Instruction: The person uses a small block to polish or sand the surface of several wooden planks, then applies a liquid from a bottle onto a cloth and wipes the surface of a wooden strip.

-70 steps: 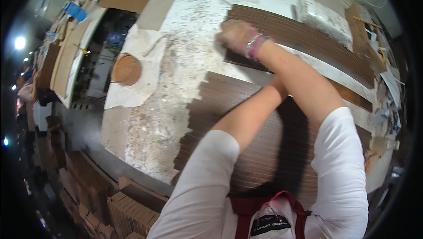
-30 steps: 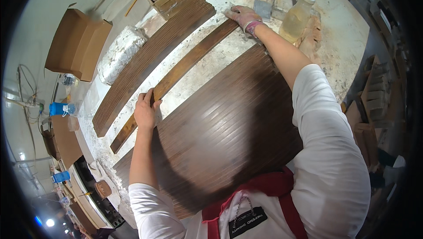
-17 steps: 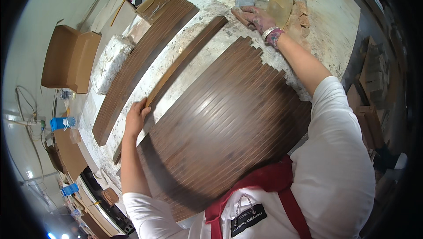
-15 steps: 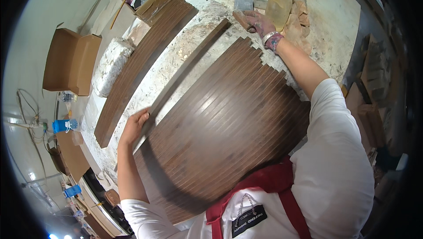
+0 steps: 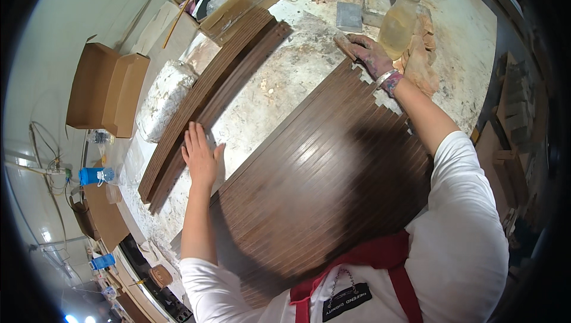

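Observation:
My left hand [image 5: 201, 153] is open, its fingers stretched out against a long dark wood strip [image 5: 229, 94]. That strip lies along the near side of a stack of wood strips [image 5: 208, 82]. A stained glove covers my right hand [image 5: 372, 55], which is closed round a small brown wooden block [image 5: 344, 46] at the far corner of a panel [image 5: 309, 168]. The panel is made of many dark strips laid side by side, with a stepped right end. Its near edge is hidden by my apron.
Beyond my right hand stand a bottle of yellowish liquid [image 5: 399, 21], a crumpled tan cloth [image 5: 423, 55] and a grey block [image 5: 349, 17]. Left of the stack are a white wrapped bundle [image 5: 166, 100] and an open cardboard box [image 5: 107, 91]. The worktable [image 5: 285, 67] is stained.
The single strip has moved left, from beside the panel to beside the stack. My left hand has opened from its grip. My right hand has brought the block to the panel's far corner.

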